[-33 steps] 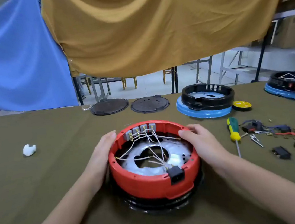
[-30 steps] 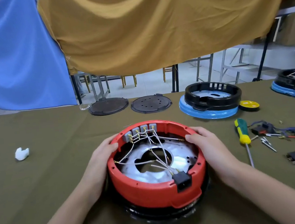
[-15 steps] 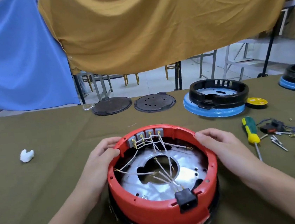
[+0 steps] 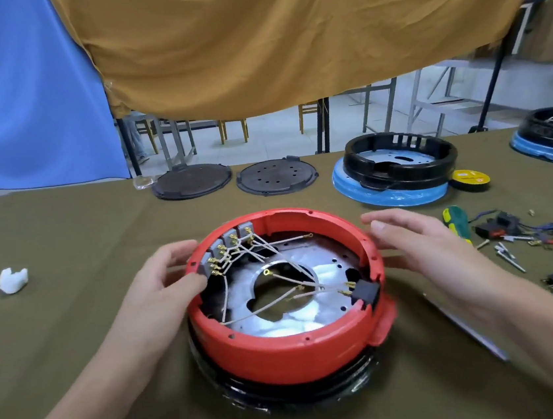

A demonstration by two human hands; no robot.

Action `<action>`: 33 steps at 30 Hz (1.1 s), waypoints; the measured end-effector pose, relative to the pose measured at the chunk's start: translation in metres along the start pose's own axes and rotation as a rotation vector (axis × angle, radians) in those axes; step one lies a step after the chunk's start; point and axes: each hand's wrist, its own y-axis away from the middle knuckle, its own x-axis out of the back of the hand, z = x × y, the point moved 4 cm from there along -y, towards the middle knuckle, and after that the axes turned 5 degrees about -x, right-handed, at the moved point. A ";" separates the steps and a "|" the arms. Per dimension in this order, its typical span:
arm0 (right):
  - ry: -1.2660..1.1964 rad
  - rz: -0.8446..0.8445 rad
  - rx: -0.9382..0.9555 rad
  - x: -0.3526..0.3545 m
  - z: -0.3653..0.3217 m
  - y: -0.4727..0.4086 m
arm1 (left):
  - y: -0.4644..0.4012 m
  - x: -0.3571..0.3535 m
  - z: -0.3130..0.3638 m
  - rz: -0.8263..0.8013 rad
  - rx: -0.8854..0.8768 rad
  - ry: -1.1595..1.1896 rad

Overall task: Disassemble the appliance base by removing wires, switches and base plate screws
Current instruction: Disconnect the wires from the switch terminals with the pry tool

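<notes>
You've turned the red base (image 4: pixel 293 341) on the table (image 4: pixel 76 335): its black socket (image 4: pixel 365 291) now sits right, switches (image 4: pixel 224 249) left. Your left hand (image 4: pixel 169 280) grips the rim; your right hand (image 4: pixel 420 248) lies open beside it. The tape roll (image 4: pixel 469 178) has print too small to read.

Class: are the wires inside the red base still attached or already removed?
Attached: white wires run from the grey switches to the black switch inside the red base.

Soft, even daylight comes from beyond the grip. Glare whitens the plate (image 4: pixel 301 316) inside it; the frame's edges bend and smear.
</notes>
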 end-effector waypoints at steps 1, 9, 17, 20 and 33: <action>0.098 0.090 -0.005 0.010 -0.003 -0.002 | -0.002 0.002 -0.003 -0.018 0.009 -0.013; 1.174 -0.286 -0.468 0.042 0.005 0.016 | -0.019 0.013 -0.012 -0.019 0.085 0.053; 0.602 -0.095 -0.156 0.031 0.010 -0.001 | -0.007 0.005 -0.008 0.036 0.190 0.031; 0.283 0.073 -0.051 0.016 0.011 -0.005 | -0.002 0.002 -0.004 0.051 0.179 -0.016; 0.108 0.049 0.174 -0.012 -0.007 0.000 | 0.007 0.005 0.006 -0.063 0.065 -0.168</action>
